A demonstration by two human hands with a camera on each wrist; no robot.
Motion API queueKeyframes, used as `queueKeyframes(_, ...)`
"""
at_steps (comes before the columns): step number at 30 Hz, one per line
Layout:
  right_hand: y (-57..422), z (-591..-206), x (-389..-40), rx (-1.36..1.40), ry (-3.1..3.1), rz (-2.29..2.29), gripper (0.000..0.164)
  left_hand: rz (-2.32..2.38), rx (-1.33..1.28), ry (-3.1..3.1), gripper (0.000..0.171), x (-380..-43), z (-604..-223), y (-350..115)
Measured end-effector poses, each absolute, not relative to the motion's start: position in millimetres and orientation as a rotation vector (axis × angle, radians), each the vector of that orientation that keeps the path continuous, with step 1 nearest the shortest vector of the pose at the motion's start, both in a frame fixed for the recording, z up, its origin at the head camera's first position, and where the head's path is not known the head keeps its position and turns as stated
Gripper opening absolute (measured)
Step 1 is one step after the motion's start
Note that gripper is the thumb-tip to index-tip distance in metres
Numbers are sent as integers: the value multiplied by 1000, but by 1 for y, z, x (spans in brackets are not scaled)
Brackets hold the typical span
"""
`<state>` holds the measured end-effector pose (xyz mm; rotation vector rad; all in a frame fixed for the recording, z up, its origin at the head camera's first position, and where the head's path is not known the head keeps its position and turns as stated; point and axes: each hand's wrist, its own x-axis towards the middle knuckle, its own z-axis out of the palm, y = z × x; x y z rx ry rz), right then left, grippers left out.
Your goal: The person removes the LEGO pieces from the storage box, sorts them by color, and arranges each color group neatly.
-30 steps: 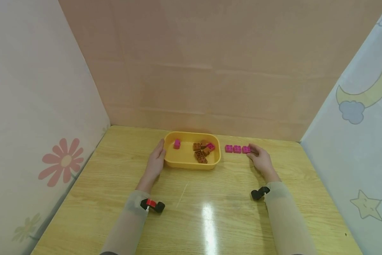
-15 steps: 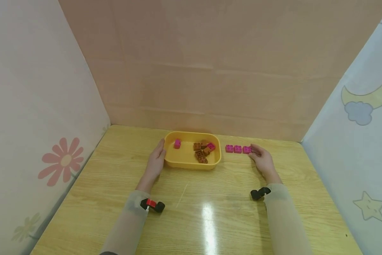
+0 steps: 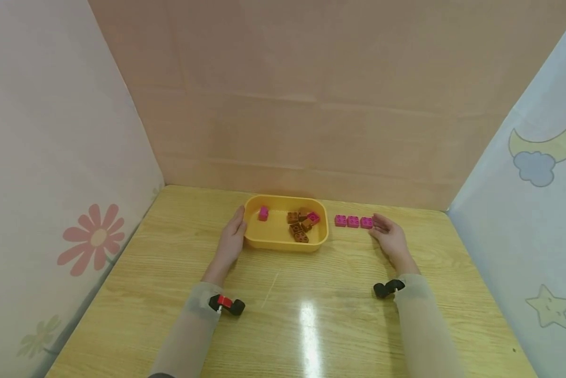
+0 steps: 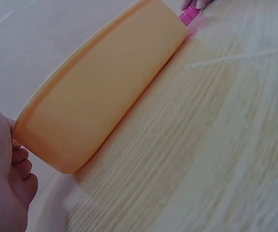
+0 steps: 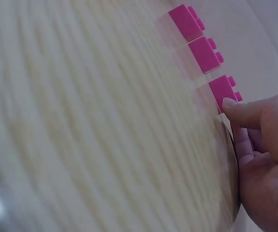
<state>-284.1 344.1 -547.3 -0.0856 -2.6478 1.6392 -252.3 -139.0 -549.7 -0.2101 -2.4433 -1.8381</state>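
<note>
A yellow plastic tray stands at the back of the table, holding several brown toy bricks and a pink brick on its right side. Another pink brick lies in its left end. My left hand grips the tray's left end, thumb at the rim. Right of the tray three pink bricks form a row, studs up: a left one, a middle one and a right one. My right hand pinches the right brick at its outer end; the thumb tip overlaps its near corner.
The wooden table spreads out in front of the tray. A tan wall covering rises right behind the table's back edge. Printed cloth panels, one with a flower and one with a star, flank it. Both wrists carry small black cameras.
My right hand has shifted slightly to the right, so more of the right pink brick shows past the fingers. The left hand and the tray stay in place.
</note>
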Motion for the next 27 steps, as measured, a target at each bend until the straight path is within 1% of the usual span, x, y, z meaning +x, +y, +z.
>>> queueKeyframes(6,351,-542,-276,-153,-2591,1701,64,-1863,-204,-2428,55,-249,-550,-134)
queueKeyframes(11,334,-531,-271,-162,-2480,1731,59,-1842,-196,-2440,55,-249,-550,-132)
queueKeyframes(14,307,-515,-269,-112,-2421,1740,53,-1845,-208,-2434,55,-249,-549,-132)
queueKeyframes(19,247,-492,-268,82,-2372,1789,44,-1839,-239,-2422,55,-249,-548,-132)
queueKeyframes(23,205,-487,-272,208,-2429,1796,40,-1839,-248,-2410,55,-250,-548,-133)
queueKeyframes(27,176,-486,-279,297,-2581,1672,40,-1835,-249,-2405,55,-251,-550,-131)
